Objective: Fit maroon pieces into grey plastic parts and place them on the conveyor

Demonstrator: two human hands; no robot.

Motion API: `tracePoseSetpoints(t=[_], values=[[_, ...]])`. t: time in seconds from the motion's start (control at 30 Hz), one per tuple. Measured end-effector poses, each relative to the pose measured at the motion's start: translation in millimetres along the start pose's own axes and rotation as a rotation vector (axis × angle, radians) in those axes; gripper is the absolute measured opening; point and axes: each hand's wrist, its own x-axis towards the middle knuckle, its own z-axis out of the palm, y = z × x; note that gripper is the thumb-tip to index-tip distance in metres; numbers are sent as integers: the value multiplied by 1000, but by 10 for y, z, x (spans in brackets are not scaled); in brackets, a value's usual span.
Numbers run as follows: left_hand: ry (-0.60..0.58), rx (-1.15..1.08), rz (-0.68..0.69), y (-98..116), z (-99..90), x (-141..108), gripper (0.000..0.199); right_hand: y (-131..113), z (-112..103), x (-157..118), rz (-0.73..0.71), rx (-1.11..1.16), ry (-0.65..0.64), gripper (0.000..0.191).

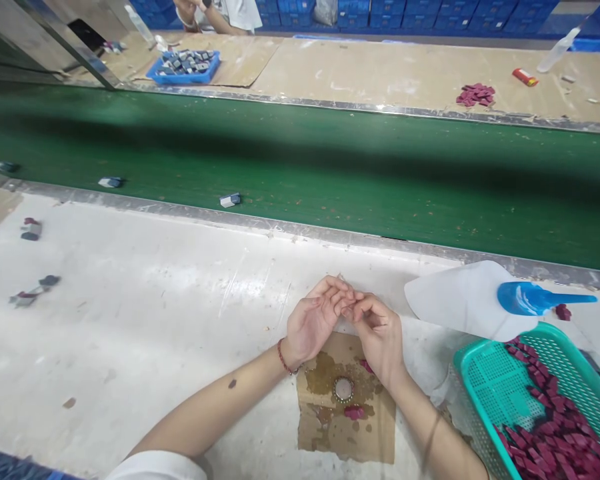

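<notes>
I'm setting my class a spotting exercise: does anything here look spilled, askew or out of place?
Yes. The cardboard at bottom centre has dark, wet-looking stains, perhaps spilled liquid. The white bottle lies on its side rather than standing. Just beyond the green basket, one maroon piece sits alone, apart from the maroon pile inside.

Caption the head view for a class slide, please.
Left hand and right hand meet near stained cardboard; at right, a teal basket holds dark-red pieces.

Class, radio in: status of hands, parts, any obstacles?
Left hand, right hand: fingertips together, anything held unclear. Bottle cap, maroon pieces on cardboard. White bottle lies right, off cardboard.
</notes>
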Motion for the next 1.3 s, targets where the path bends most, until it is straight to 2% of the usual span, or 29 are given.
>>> tracePoseSetpoints(t=[0.23,0.47,0.57,0.7,0.97,1.3], values=[[5,-30,16,-9,5,-6,22,20,4,-23,-28,-24,0,20],[62,-105,-3,-3,8,17,20,17,2,-35,-41,-80,-6,18],[137,-235,-71,24,-9,49,17,35,1,-25,-29,-82,23,8],[226,-351,-142,59,-22,80,15,53,7,-14,-55,-97,24,9],[211,-392,-168,77,6,84,16,37,23,-20,-31,-27,3,8],[186,-372,-184,73,8,86,13,52,15,-16,-41,-47,-8,7]])
